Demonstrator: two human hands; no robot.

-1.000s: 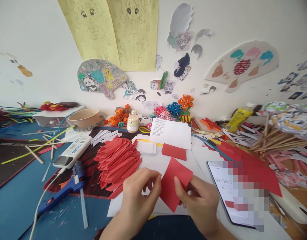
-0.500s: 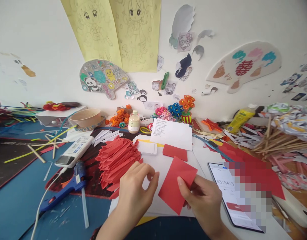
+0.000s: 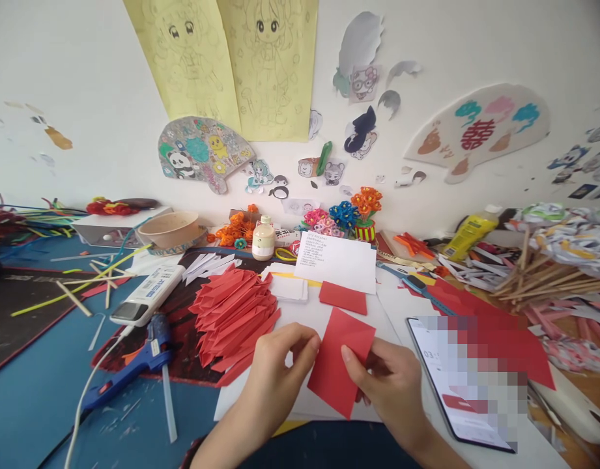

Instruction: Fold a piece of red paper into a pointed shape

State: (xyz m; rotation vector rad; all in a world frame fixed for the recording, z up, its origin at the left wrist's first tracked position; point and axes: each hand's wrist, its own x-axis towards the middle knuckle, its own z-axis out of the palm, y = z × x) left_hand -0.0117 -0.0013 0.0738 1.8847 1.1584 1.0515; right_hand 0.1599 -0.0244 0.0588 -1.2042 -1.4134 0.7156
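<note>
A rectangular sheet of red paper [image 3: 336, 361] is held upright at a tilt over the white sheets in front of me. My right hand [image 3: 390, 374] grips its right side, thumb on the near face and fingers behind. At the left edge of the sheet, my left hand [image 3: 287, 358] has thumb and forefinger pinched together, the fingertips meeting the paper. Left of that hand lies a thick stack of folded red paper strips [image 3: 234, 316]. Behind the held sheet is a small pile of red paper [image 3: 343, 298], with white paper pieces [image 3: 288, 288] beside it.
On the left are a blue glue gun [image 3: 133, 371] with a glue stick and a white power strip [image 3: 148, 296]. A phone [image 3: 456, 391] lies at the right. A handwritten sheet [image 3: 336, 260], a cream bottle [image 3: 263, 240] and a bowl [image 3: 169, 229] stand farther back.
My left hand has moved right, from beside the red sheet to its left edge, fingers closing into a pinch. The sheet and my right hand have shifted slightly left.
</note>
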